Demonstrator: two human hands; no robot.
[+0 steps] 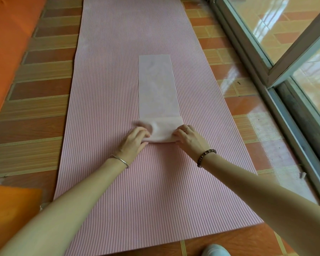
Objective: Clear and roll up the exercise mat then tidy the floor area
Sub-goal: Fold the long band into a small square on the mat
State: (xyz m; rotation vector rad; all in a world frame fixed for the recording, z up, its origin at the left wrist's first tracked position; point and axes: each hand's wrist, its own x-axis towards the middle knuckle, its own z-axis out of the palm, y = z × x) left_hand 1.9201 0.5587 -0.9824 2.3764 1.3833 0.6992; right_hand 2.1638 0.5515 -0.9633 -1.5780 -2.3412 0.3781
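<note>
Currently: clearing step in hand, mat roll not yet begun. The pink exercise mat (107, 85) lay flat on the tiled floor (44, 85), running up the centre of the frame. A pale strip (158, 84) lay lengthwise on it, just right of centre, with its near end turned into a small roll. I had the left hand (134, 140) and right hand (189, 138) gripping that roll at its two ends, fingers curled onto it. My judgement: most of the strip was unrolled. The next move calls for even rolling toward upper frame, edges aligned, then lifting it clear.
</note>
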